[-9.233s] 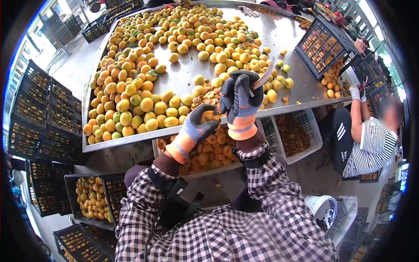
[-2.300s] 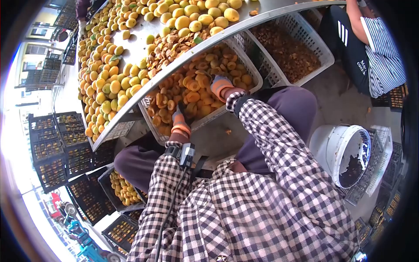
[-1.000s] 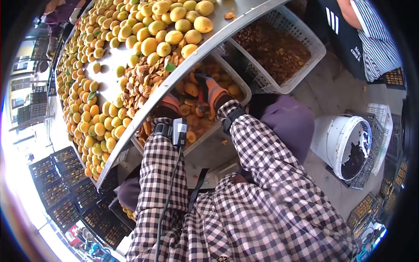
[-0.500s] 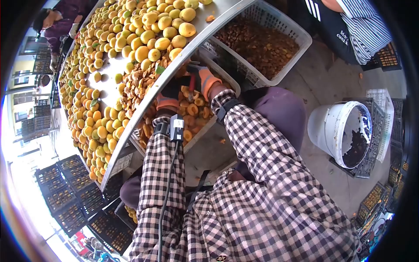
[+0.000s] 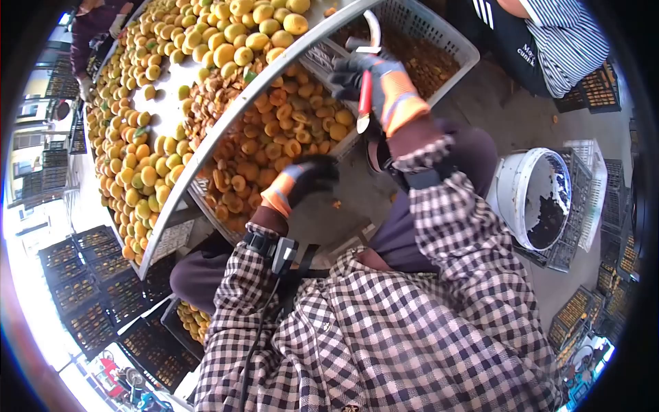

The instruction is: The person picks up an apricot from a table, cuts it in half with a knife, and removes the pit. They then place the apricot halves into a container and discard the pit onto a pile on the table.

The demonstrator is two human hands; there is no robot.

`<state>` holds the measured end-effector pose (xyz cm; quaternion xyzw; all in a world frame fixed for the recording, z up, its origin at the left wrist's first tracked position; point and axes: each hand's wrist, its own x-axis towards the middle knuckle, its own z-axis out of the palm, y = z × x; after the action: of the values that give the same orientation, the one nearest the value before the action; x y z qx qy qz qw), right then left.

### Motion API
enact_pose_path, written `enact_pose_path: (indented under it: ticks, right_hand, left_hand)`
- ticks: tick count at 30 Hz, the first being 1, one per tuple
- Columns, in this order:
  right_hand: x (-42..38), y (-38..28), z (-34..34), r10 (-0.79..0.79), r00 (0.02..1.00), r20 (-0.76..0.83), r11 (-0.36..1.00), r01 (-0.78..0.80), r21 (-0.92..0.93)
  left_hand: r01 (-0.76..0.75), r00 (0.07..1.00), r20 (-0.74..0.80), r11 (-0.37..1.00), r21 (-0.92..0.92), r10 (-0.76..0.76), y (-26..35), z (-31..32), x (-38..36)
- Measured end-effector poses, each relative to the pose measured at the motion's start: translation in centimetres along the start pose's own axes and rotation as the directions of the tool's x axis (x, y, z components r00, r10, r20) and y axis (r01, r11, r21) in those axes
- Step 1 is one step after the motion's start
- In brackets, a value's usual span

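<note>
My right hand (image 5: 381, 86), in a black and orange glove, is raised over the side of the crate of pits. Its fingers are wrapped round a red-handled tool (image 5: 366, 93); the tool's exact kind is not clear. My left hand (image 5: 305, 180), gloved alike, hangs by the near edge of the crate of apricot halves (image 5: 274, 130); its fingers are smeared by motion. Whole apricots (image 5: 233, 34) cover the metal table (image 5: 165, 89), with a heap of split pieces (image 5: 206, 99) near its rim.
A grey crate (image 5: 470, 51) with brown pits stands beyond my right hand. A white bucket (image 5: 508, 199) with dark residue sits on crates at the right. Another person's striped sleeve (image 5: 576, 48) shows at top right. Stacked black crates (image 5: 89, 275) stand at lower left.
Both hands have come out from under the table rim. The right hand has risen away to the right with the red-handled tool; the left has drawn back toward me, uncovering the apricot halves.
</note>
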<state>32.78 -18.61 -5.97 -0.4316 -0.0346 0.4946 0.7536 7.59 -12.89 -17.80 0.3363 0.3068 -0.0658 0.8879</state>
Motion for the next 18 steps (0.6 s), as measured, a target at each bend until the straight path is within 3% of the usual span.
enact_pose_path:
  ticks: [1, 2, 3, 4, 5, 6, 7, 8, 10, 14, 16, 18]
  right_hand:
    - [-1.7, -1.5, -0.2, -0.010, 0.999, 0.043, 1.000, 0.010, 0.009]
    - [-3.0, -2.9, -0.5, -0.022, 0.996, 0.086, 1.000, 0.021, 0.020]
    - [-3.8, -4.1, -1.1, -0.053, 0.992, 0.114, 0.998, 0.057, -0.027]
    - [-5.5, -6.1, -1.3, -0.003, 0.983, 0.184, 0.999, -0.006, 0.047]
    - [-6.5, -6.7, -1.2, -0.051, 0.992, 0.116, 0.998, 0.054, -0.027]
    - [-7.3, -7.2, -1.0, -0.093, 0.995, 0.019, 0.996, 0.093, 0.003]
    - [-7.5, -7.4, -1.0, -0.131, 0.988, -0.076, 0.991, 0.133, 0.026]
    - [-7.1, -7.8, -2.2, -0.127, 0.991, 0.048, 0.988, 0.122, 0.093]
    - [-5.9, -8.3, -4.7, -0.074, 0.962, 0.262, 0.970, 0.008, 0.243]
    - [-7.2, -10.7, -6.9, -0.170, 0.983, 0.070, 0.975, 0.157, 0.158]
    - [-9.0, -12.4, -8.6, -0.239, 0.971, -0.008, 0.967, 0.239, 0.083]
    - [-11.1, -14.1, -10.3, -0.326, 0.940, -0.096, 0.945, 0.325, -0.026]
  left_hand:
    - [0.042, 0.996, 0.068, 0.975, 0.217, -0.058, -1.3, 1.6, -1.1]
    - [0.256, 0.966, -0.052, 0.926, 0.278, -0.252, -3.9, 0.6, -0.1]
    - [0.373, 0.927, -0.144, 0.816, 0.441, -0.345, -6.1, -0.5, 1.0]
    - [0.456, 0.890, -0.269, 0.740, 0.496, -0.368, -7.7, -0.9, 1.7]
    - [0.460, 0.888, -0.259, 0.740, 0.491, -0.380, -10.2, -3.4, 3.2]
    - [0.403, 0.915, -0.327, 0.463, 0.790, -0.239, -13.2, -6.5, 5.1]
    - [0.328, 0.944, -0.321, 0.092, 0.940, -0.077, -14.8, -8.1, 6.5]
    - [0.322, 0.945, -0.314, 0.105, 0.941, -0.089, -14.1, -7.2, 6.9]
    - [0.314, 0.940, -0.317, -0.046, 0.948, -0.125, -13.0, -6.5, 7.8]
    - [0.141, 0.961, -0.210, -0.341, 0.929, -0.177, -19.7, -11.3, 11.8]
    - [0.230, 0.971, -0.207, -0.233, 0.945, 0.119, -20.6, -11.4, 11.2]
    - [0.237, 0.969, -0.222, -0.152, 0.960, 0.109, -20.4, -10.2, 10.6]
